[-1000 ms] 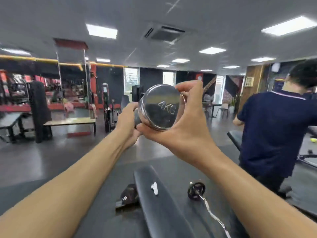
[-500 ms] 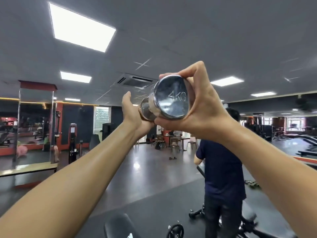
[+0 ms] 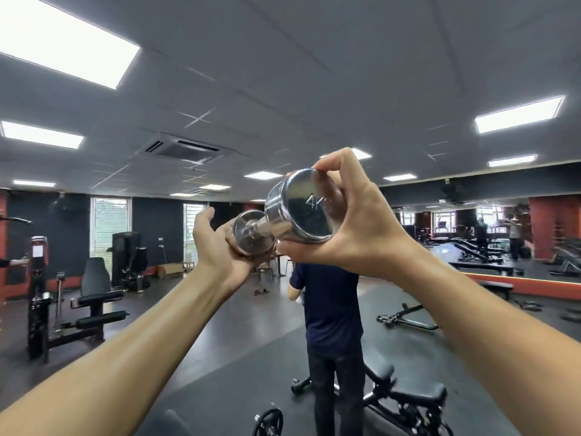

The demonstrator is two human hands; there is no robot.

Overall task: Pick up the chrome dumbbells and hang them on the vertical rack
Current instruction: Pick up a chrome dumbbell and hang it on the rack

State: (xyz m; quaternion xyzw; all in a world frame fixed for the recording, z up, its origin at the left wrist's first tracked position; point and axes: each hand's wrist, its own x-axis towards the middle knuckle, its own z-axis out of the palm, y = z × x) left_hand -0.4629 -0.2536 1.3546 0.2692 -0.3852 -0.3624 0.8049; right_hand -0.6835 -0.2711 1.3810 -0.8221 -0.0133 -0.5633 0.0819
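A chrome dumbbell [image 3: 298, 212] marked 4KG is held up in front of me at head height, one end towards the camera. My right hand [image 3: 352, 228] grips the near head, fingers and thumb curled round its rim. My left hand [image 3: 220, 247] cups the far head [image 3: 251, 234] from below, palm up, thumb raised and fingers under it. The knurled handle shows between the two heads. No vertical rack is in view.
A person in a dark blue shirt [image 3: 330, 309] stands just ahead with their back to me. A black bench [image 3: 405, 394] is at the lower right, a weight plate [image 3: 267, 423] on the floor, a seated machine [image 3: 94, 294] to the left, a mirrored wall to the right.
The view has swung upward and to the right. The dumbbell now tilts so its far head and handle show, and my left hand has opened under that far head.
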